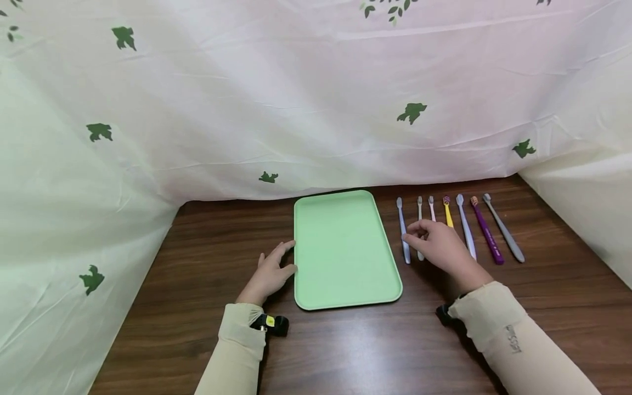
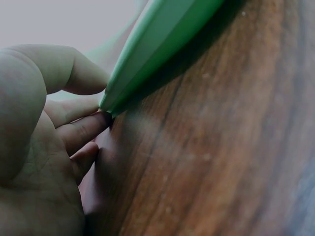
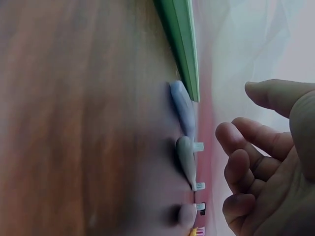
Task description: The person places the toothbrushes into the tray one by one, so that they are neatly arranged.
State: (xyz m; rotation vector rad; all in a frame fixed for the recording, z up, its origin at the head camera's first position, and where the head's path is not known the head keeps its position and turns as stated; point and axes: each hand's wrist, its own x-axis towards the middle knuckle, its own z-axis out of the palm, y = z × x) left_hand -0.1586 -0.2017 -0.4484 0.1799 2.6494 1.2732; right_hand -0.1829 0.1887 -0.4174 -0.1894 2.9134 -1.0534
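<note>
A light green tray point(image 1: 345, 252) lies flat on the table. Along its left edge, my left hand point(image 1: 269, 271) touches the rim with thumb and fingertips, also seen close up in the left wrist view. To the tray's right, several toothbrushes lie in a row: a blue one point(image 1: 400, 216) leftmost, then a pale grey one point(image 1: 419, 207), a pinkish one point(image 1: 432, 204), a yellow one point(image 1: 448, 215), a light blue one point(image 1: 465, 225), a purple one point(image 1: 489, 236) and a grey one point(image 1: 508, 236). My right hand point(image 1: 439, 247) hovers over the leftmost ones, fingers loosely bent, holding nothing, partly covering the middle handles.
The dark wooden table point(image 1: 207, 258) extends to both sides and in front of the tray. A pale cloth point(image 1: 316, 109) with green leaf-like prints hangs behind the table and along its sides. Each wrist wears a black strap.
</note>
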